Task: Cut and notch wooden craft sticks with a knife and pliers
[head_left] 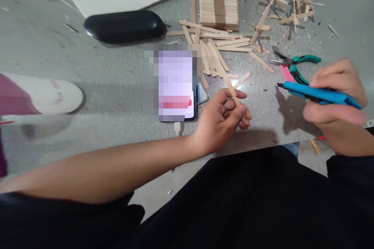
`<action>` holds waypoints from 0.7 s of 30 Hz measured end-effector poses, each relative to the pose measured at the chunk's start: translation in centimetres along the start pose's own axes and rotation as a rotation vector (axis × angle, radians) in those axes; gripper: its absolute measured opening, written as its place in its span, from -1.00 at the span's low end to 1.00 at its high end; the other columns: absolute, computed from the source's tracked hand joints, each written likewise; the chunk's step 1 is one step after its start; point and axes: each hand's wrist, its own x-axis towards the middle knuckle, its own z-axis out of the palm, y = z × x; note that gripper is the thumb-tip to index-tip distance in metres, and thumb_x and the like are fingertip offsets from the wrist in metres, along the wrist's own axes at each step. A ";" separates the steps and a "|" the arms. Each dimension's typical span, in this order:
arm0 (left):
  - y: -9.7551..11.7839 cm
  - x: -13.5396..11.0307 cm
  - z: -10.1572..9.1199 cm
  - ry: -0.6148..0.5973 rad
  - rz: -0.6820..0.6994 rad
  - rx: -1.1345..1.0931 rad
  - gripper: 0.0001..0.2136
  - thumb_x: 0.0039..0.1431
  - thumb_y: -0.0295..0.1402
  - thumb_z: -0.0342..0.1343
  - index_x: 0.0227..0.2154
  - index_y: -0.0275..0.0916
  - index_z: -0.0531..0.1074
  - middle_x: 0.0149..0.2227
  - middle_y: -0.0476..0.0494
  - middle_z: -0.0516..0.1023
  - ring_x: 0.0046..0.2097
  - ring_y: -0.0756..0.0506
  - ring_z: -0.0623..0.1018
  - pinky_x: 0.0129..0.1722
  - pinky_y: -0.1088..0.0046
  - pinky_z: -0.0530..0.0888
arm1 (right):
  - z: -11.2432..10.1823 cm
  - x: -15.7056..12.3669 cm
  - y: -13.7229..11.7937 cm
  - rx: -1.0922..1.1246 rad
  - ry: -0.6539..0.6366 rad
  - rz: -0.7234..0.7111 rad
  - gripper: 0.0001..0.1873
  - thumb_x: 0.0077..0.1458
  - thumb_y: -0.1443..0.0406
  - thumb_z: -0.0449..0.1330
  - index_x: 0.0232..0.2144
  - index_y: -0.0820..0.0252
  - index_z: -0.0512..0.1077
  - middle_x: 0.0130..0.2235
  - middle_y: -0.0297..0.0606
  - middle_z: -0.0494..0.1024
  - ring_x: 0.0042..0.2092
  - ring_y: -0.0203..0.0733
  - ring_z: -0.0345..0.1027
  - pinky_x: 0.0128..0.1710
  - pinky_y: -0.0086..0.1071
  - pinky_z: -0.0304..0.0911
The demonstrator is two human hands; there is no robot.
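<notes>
Gray tabletop [117, 66], strewn with loose sticks [216, 54] and shavings [260, 48], with a banded bundle [219, 6] behind and a phone [190, 113] to the left. Held above the near edge: one wooden stick [231, 88], pinched between thumb and forefinger of the left hand [220, 118], remaining fingers curled loosely. Long axis slanting, free end away from the body and leftward toward the pile, near end at the thumb. Gripped in the right hand [333, 114], well apart on the right: a blue cutter [317, 92], nearly crosswise, black tip pointing left, roughly toward the held stick. Open gap between tip and stick, no contact. Too small to tell: any bare blade. Just beyond the cutter, green-handled pliers [290, 62] beside a pink thing [286, 72].
</notes>
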 end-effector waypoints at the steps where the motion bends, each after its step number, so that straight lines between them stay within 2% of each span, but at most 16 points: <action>1: 0.2 0.0 0.0 0.007 -0.011 0.001 -0.72 0.51 -0.22 0.41 0.04 -0.18 0.45 -0.36 0.01 0.75 -0.39 -0.02 0.76 -0.33 0.50 0.77 | 0.0 0.5 -0.6 -0.017 0.243 0.041 0.23 0.15 -0.70 -0.45 -0.32 -0.10 0.70 -0.36 -0.05 0.25 -0.12 0.44 0.50 -0.21 0.30 0.33; 3: 0.5 0.1 0.2 0.015 -0.029 0.005 -0.75 0.49 -0.29 0.40 0.05 -0.19 0.47 -0.36 0.01 0.75 -0.39 -0.02 0.76 -0.32 0.50 0.78 | -0.6 1.4 -2.4 0.016 0.551 0.091 0.35 0.25 -0.50 -0.75 -0.20 -0.05 0.70 -0.36 -0.04 0.27 -0.20 0.33 0.51 -0.20 0.28 0.37; 4: 0.6 0.1 0.3 0.021 -0.036 0.011 -0.76 0.48 -0.30 0.39 0.04 -0.20 0.48 -0.36 0.00 0.75 -0.39 -0.02 0.77 -0.32 0.49 0.78 | -1.1 1.7 -3.3 0.060 0.614 0.089 0.31 0.35 -0.40 -0.75 -0.14 -0.02 0.70 -0.34 -0.03 0.32 -0.18 0.31 0.54 -0.16 0.27 0.40; 5: 0.7 0.1 0.4 0.030 -0.042 0.019 -0.77 0.48 -0.29 0.39 0.03 -0.21 0.49 -0.36 -0.01 0.76 -0.38 -0.02 0.77 -0.31 0.49 0.78 | -1.7 2.0 -4.2 0.089 0.637 0.067 0.14 0.51 -0.33 -0.61 -0.11 0.00 0.69 -0.31 -0.01 0.39 -0.12 0.33 0.57 -0.10 0.27 0.42; 6: 0.7 0.0 0.4 0.041 -0.049 0.026 -0.77 0.48 -0.27 0.40 0.01 -0.22 0.51 -0.35 -0.03 0.77 -0.38 -0.03 0.77 -0.31 0.48 0.79 | -2.2 2.2 -4.8 0.101 0.570 0.024 -0.08 0.61 -0.26 -0.36 -0.11 0.02 0.67 -0.27 0.01 0.46 -0.05 0.37 0.60 -0.07 0.27 0.43; 8: 0.8 0.0 0.5 0.064 -0.064 0.035 -0.77 0.47 -0.24 0.42 -0.05 -0.23 0.53 -0.34 -0.07 0.78 -0.38 -0.03 0.78 -0.31 0.48 0.79 | -3.1 2.4 -5.6 0.103 0.419 0.028 -0.34 0.62 -0.20 -0.06 -0.15 0.02 0.65 -0.22 0.05 0.57 0.02 0.40 0.62 -0.02 0.27 0.44; 12: 1.1 0.1 0.5 0.073 -0.077 0.038 -0.73 0.44 -0.19 0.46 -0.20 -0.22 0.53 -0.36 -0.10 0.79 -0.43 -0.02 0.75 -0.35 0.50 0.78 | -3.3 2.7 -5.8 0.223 0.070 0.026 -0.52 0.44 -0.24 0.28 -0.17 -0.02 0.63 -0.20 -0.05 0.69 -0.11 0.21 0.65 -0.05 0.18 0.55; 14: 1.2 0.1 0.5 0.069 -0.073 0.047 -0.71 0.44 -0.17 0.47 -0.24 -0.22 0.53 -0.39 -0.09 0.78 -0.47 -0.01 0.72 -0.40 0.53 0.74 | -3.2 3.1 -5.6 0.285 -0.085 -0.001 -0.64 0.38 -0.12 0.38 -0.19 -0.02 0.61 -0.17 -0.10 0.73 -0.08 0.17 0.66 0.00 0.16 0.59; 16: 1.4 0.1 0.5 0.067 -0.067 0.061 -0.71 0.45 -0.15 0.46 -0.26 -0.21 0.53 -0.42 -0.07 0.76 -0.51 0.00 0.70 -0.45 0.56 0.70 | -3.4 3.4 -5.5 0.308 -0.277 -0.005 -0.78 0.31 0.05 0.43 -0.21 -0.01 0.57 -0.03 -0.10 0.76 0.00 0.14 0.67 0.01 0.09 0.60; 18: 1.5 0.1 0.5 0.061 -0.054 0.078 -0.70 0.47 -0.14 0.44 -0.27 -0.20 0.54 -0.45 -0.05 0.74 -0.54 0.02 0.66 -0.48 0.58 0.67 | -3.6 3.6 -5.4 0.286 -0.464 -0.006 -0.85 0.23 0.19 0.40 -0.22 0.01 0.50 0.04 -0.12 0.76 -0.05 0.06 0.67 -0.07 -0.03 0.57; 20: 1.6 0.1 0.5 0.049 -0.032 0.090 -0.69 0.48 -0.14 0.43 -0.29 -0.20 0.53 -0.48 -0.02 0.71 -0.56 0.04 0.63 -0.50 0.59 0.64 | -3.7 3.4 -5.5 0.191 -0.584 -0.005 -0.81 0.17 0.28 0.33 -0.14 0.03 0.49 -0.04 -0.16 0.77 -0.18 -0.01 0.62 -0.19 -0.12 0.45; 21: 1.6 0.1 0.5 0.045 -0.021 0.094 -0.70 0.49 -0.14 0.43 -0.28 -0.20 0.53 -0.49 -0.01 0.69 -0.57 0.05 0.61 -0.51 0.60 0.63 | -3.6 3.3 -5.6 0.129 -0.604 -0.002 -0.73 0.16 0.30 0.30 -0.06 0.04 0.50 -0.11 -0.18 0.76 -0.23 -0.03 0.59 -0.22 -0.14 0.39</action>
